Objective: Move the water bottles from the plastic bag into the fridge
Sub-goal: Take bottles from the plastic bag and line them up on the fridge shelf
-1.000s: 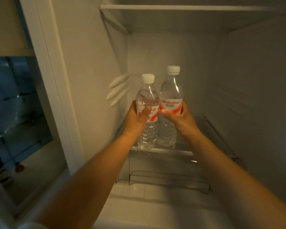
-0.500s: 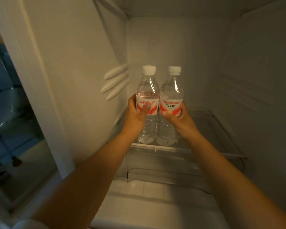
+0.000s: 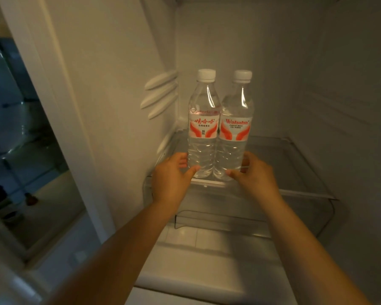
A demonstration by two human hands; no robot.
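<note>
Two clear water bottles with white caps and red-and-white labels stand upright side by side on the glass shelf [image 3: 295,170] inside the fridge, the left bottle [image 3: 204,106] touching the right bottle [image 3: 237,106]. My left hand [image 3: 171,179] is at the left bottle's base, fingers spread, thumb just at the plastic. My right hand [image 3: 254,175] mirrors it at the right bottle's base, fingers loose and apart. Neither hand grips a bottle. The plastic bag is out of sight.
The shelf stretches bare to the right of the bottles. A clear drawer [image 3: 262,219] sits under the shelf. The fridge's left wall [image 3: 119,84] carries three rail ribs [image 3: 161,93]. A dark glass panel [image 3: 20,128] lies outside at the left.
Both hands have let go of the bottles' labels and drawn back and down to the bases. The bottles now stand free on the shelf.
</note>
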